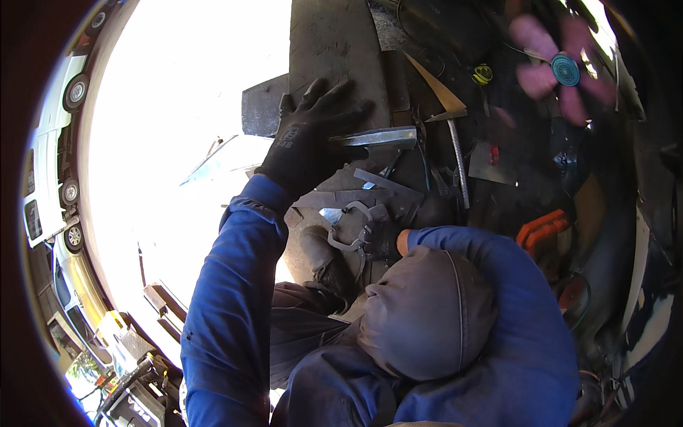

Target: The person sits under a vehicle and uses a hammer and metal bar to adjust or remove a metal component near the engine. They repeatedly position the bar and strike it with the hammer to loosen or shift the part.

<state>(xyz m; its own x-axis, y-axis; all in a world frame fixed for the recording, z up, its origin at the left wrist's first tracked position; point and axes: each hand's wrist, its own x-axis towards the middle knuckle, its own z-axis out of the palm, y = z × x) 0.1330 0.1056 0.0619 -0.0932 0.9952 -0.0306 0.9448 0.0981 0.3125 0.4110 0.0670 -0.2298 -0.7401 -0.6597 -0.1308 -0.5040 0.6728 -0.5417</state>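
Observation:
My left hand (309, 135), in a black glove, lies spread and open over a wide dark metal plate (334, 43). A shiny metal angle bar (380, 137) runs between its thumb and index finger. My right hand (382, 236), also in a black glove, is closed around a locking C-clamp, whose curved grey jaws (334, 238) show to its left. Its grip is partly hidden. Flat metal strips (388, 183) lie between the two hands, and a pair of pliers (424, 160) rests right of the angle bar.
A pink fan (565, 71) with blurred blades stands at the upper right. Near it are a yellow round tool (482, 74), a metal rod (459, 164) and an orange object (544, 231). A boot (327, 260) is close below. Vehicles (60, 149) stand outside at left.

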